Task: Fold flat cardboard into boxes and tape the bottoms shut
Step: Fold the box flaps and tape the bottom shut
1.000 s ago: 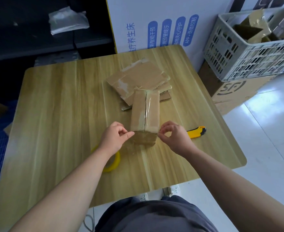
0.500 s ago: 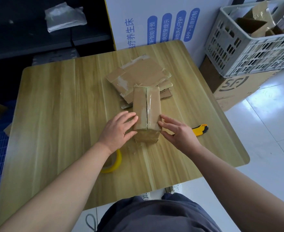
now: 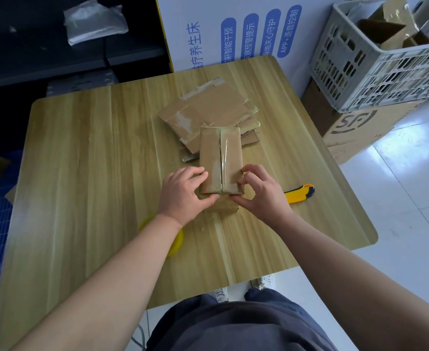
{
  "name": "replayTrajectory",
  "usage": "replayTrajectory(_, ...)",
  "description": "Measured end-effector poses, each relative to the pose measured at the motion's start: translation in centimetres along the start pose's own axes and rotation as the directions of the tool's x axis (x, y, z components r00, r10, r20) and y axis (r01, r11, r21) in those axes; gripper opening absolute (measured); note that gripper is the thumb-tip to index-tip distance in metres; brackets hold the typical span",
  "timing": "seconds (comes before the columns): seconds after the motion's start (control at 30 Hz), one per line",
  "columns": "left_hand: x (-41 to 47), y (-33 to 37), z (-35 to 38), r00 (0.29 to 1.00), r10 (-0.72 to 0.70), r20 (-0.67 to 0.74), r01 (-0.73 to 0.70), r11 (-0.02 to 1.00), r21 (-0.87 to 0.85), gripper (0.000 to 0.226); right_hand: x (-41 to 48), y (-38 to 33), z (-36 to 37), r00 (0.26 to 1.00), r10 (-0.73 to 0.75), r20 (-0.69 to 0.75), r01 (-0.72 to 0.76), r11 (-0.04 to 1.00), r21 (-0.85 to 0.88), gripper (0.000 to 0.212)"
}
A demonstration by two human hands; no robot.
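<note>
As L hand (image 3: 183,196), R hand (image 3: 261,196) grip it, box (image 3: 221,158) (glossy taped seam) sits closed.

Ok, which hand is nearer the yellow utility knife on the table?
Right. The right hand grips the near right corner of the box, with the utility knife just beyond its outer side. The left hand grips the opposite side of the box, farther away.

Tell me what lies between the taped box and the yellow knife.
The right hand, seen in the head view: it grips the box at its near right corner, and the knife has its inner end hidden behind it.
</note>
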State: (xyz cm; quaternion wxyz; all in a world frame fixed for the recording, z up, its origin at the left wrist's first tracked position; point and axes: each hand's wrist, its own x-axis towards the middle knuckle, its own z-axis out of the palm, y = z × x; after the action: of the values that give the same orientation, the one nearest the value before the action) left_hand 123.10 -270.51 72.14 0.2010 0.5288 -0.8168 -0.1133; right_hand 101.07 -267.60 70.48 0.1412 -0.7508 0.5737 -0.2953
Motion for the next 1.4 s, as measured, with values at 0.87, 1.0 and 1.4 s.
replayTrajectory(0.87,1.6,-2.0,-2.4,0.98,0.179,0.086,-0.195,0.948,0.25,0.044,2.0,1.8,-4.1,0.937,0.159,0.311,-0.083,0.966,-0.244,0.04)
replayTrajectory(1.0,5.2,-0.9,-3.0,0.974,-0.11,0.199,0.041,0.946,0.323,0.034,5.6,1.2,-3.7,0.823,0.398,0.406,-0.261,0.899,-0.352,0.038)
replayTrajectory(1.4,10.7,-0.9,-0.6,0.861,-0.392,0.324,0.433,0.899,-0.064,0.051,13.0,0.9,-2.3,0.724,0.567,0.392,-0.642,0.763,0.08,0.04)
